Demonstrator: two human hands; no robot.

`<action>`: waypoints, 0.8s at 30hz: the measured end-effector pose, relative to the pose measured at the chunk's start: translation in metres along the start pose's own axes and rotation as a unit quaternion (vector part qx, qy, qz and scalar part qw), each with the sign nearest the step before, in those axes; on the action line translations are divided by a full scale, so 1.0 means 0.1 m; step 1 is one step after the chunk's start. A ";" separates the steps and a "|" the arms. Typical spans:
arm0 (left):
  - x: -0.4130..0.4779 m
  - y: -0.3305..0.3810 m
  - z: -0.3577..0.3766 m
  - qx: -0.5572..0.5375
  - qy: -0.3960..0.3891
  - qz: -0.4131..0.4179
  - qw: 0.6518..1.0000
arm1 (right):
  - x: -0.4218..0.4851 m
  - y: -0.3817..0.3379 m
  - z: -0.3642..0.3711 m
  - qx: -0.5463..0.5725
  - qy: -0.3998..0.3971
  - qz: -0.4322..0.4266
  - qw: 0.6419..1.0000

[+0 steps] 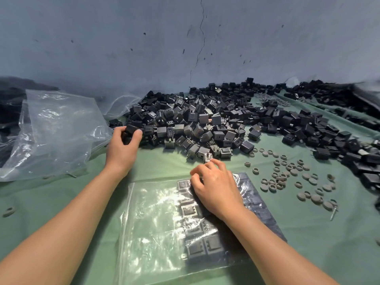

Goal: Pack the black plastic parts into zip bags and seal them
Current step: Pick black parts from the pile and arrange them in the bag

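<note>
left hand [123, 148] grips black part [130, 130] | right hand [213, 182] curled over zip bag [156, 212], grip unclear | grey rings [279, 179] beside

A blue-grey wall [123, 38] stands behind, cracked and pitted. A green cloth [308, 233] covers the tabletop

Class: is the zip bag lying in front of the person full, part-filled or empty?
Part-filled. Black parts fill the right side of the zip bag, under the right hand; its left side shows only green cloth through the plastic.
</note>
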State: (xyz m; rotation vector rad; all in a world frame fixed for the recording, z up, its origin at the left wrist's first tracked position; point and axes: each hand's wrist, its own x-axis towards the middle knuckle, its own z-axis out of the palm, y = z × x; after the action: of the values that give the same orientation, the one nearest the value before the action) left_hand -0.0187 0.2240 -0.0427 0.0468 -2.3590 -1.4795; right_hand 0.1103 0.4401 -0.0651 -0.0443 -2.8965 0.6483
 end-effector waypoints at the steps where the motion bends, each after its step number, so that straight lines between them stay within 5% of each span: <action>1: -0.03 0.10 -0.05 -0.103 -0.001 -0.052 0.993 | 0.00 0.01 -0.01 0.051 0.016 0.005 0.999; 4: -0.18 0.40 -0.22 -0.371 -0.048 -0.227 0.899 | 0.00 0.00 -0.11 0.250 0.062 0.038 0.965; 6: -0.33 0.51 -0.29 -0.453 -0.089 -0.269 0.845 | -0.03 -0.03 -0.20 0.339 0.080 0.064 0.935; 8: -0.52 0.62 -0.30 -0.472 -0.127 -0.265 0.831 | -0.05 -0.08 -0.32 0.386 0.121 0.075 0.912; 11: -0.79 0.83 -0.23 -0.427 -0.152 -0.199 0.869 | -0.06 -0.25 -0.53 0.505 0.175 0.106 0.838; 14: -1.04 1.07 -0.05 -0.339 -0.121 -0.071 0.930 | -0.10 -0.44 -0.59 0.643 0.100 0.179 0.738; 18: -1.40 1.24 0.15 -0.242 -0.104 0.109 0.959 | -0.32 -0.69 -0.51 0.845 -0.046 0.204 0.492; 19: -1.47 1.23 0.19 -0.199 -0.105 0.129 0.966 | -0.38 -0.72 -0.51 0.868 -0.050 0.188 0.457; 24: -1.77 1.15 0.25 -0.069 -0.093 0.176 0.978 | -0.50 -0.72 -0.49 0.883 -0.003 0.156 0.444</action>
State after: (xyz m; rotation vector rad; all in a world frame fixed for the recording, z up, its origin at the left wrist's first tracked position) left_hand 0.1571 0.3356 -0.0009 -0.5374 -2.2443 -1.5170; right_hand 0.1691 0.3925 0.0008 -0.2534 -0.7378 3.0130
